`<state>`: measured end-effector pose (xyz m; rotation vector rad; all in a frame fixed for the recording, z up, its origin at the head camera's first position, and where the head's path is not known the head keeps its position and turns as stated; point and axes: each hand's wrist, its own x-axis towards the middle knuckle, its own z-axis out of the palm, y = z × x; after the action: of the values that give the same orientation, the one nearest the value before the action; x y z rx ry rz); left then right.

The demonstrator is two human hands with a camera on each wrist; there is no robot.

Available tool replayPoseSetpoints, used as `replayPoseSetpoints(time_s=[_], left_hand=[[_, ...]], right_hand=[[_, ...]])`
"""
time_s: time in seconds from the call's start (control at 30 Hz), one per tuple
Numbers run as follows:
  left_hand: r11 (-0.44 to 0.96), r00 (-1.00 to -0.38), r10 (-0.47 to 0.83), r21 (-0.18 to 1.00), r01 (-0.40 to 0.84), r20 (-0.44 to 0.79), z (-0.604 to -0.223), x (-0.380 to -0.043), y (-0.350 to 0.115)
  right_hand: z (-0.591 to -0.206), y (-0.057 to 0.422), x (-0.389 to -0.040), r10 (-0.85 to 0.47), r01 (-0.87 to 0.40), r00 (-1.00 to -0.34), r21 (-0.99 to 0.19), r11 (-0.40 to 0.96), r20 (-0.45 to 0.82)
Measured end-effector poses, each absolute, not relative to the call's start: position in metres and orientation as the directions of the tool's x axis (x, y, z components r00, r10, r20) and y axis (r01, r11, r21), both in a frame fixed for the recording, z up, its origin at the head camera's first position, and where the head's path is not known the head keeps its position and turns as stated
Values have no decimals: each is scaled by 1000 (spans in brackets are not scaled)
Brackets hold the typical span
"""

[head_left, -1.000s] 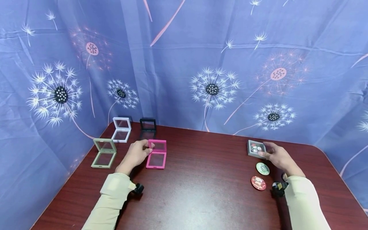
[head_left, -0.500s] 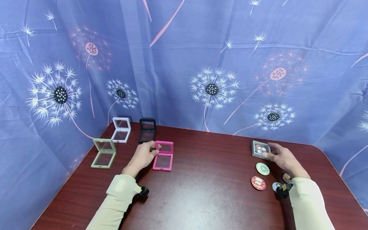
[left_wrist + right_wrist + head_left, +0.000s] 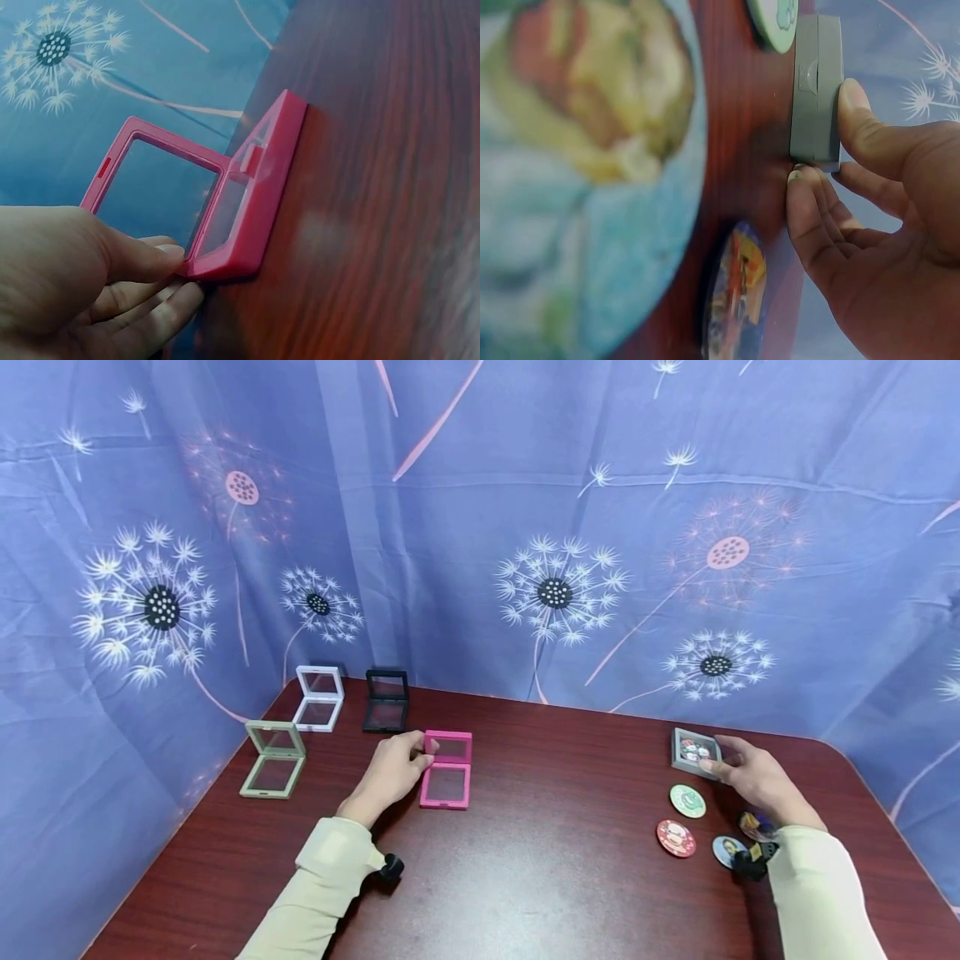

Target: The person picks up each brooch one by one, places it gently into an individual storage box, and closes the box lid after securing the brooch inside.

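Observation:
My left hand (image 3: 392, 770) pinches a hinged pink display frame (image 3: 266, 217) at its left side, close to the hinge. The frame stands open on the table, its lid raised and a clear window in each half. On the right, my right hand (image 3: 765, 777) grips a closed grey display case (image 3: 817, 97) by its near right side. Thumb lies on its top edge and fingers curl at its side. A colourful figured piece (image 3: 693, 750) shows through the case's window, partly behind my thumb.
Near my right hand lie round picture discs: a green one (image 3: 687, 801), a red one (image 3: 676, 838), a blue one (image 3: 728, 852) and a dark one (image 3: 753, 825). Open green (image 3: 272, 777), white (image 3: 318, 714) and black (image 3: 386, 716) frames stand at left. A dandelion-print curtain (image 3: 450, 527) backs the table.
My left hand has slid the open pink frame to the right. My right hand has also shifted the grey case a little to the right, uncovering more of the discs below it.

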<state>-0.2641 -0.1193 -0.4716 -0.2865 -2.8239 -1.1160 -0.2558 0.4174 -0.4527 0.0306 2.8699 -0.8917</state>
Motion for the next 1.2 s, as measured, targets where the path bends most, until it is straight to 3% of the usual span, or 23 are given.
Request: replayPoseSetpoints(time_s=[0.43, 1.2], left_hand=[[706, -946, 188, 633, 316, 263, -477, -260, -102], [671, -935, 234, 651, 354, 267, -484, -254, -75]], right_hand=[[-456, 429, -255, 14, 77, -993, -546, 834, -120], [-455, 440, -250, 37, 92, -993, -519, 850, -116]])
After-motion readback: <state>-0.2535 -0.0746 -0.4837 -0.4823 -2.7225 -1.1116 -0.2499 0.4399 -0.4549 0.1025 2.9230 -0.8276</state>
